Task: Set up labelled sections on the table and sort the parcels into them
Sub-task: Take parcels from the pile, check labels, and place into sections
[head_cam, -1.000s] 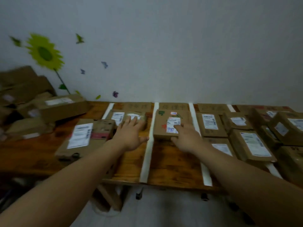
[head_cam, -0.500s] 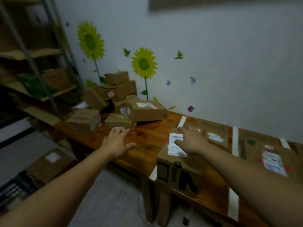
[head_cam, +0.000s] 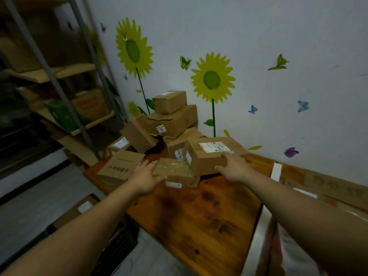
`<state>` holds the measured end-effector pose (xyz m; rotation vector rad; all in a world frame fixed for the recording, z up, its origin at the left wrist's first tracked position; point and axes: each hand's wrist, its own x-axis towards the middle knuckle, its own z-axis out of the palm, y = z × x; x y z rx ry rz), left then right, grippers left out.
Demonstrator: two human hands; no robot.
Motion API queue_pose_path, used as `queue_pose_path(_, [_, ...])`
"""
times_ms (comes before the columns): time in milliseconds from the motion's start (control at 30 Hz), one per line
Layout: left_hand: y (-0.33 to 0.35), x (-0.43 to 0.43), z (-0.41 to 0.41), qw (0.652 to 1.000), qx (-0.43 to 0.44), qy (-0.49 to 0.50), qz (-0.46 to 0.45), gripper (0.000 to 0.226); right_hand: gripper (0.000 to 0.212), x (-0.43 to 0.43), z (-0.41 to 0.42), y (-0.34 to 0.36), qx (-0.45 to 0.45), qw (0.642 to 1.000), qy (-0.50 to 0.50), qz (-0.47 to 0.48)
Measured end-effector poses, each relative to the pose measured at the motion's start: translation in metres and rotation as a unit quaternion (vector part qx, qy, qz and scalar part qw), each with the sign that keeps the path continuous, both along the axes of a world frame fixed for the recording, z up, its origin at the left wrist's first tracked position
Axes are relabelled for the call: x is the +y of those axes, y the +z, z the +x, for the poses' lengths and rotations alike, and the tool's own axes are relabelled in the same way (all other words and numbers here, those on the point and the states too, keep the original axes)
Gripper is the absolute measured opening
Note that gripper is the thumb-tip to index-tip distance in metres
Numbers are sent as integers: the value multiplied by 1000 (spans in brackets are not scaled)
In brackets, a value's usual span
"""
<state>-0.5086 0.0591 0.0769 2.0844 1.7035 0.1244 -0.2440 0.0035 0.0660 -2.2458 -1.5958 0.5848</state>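
The wall (head_cam: 258, 36) behind the wooden table (head_cam: 199, 216) was pale and matte, decorated with two yellow sunflower decals (head_cam: 212, 79) and several butterfly decals (head_cam: 252, 109). A metal-framed shelving unit (head_cam: 59, 80) with wooden shelves stood at the left, against the wall corner. The floor (head_cam: 35, 198) was grey. Lighting was dim and even.

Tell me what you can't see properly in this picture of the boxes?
- White label on the big box, head view: print too small to read.
- Left hand on the flat parcel: its grip is hidden behind the hand.
- Sorted boxes: cut off by the right edge.
- Shelves: dark, blurred.
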Motion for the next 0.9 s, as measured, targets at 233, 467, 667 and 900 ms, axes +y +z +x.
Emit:
queue_pose_path(233, [3, 100, 62, 993, 13, -114, -19, 74, 70, 58, 13, -30, 80, 995, -44, -28])
queue_pose_path(467, [-25, 177, 144, 979, 16, -199, -32, 71, 52, 90, 12, -60, 208, 965, -156, -27])
queue_pose_path(667, [-47, 238, 174, 957, -21, -263, -119, 63, 48, 117, -3, -67, 348, 902, -254, 23])
queue_pose_path(900, [-56, 264, 170, 937, 3, -302, -176, 52, 42, 133, -25, -76, 385, 861, -327, 56])
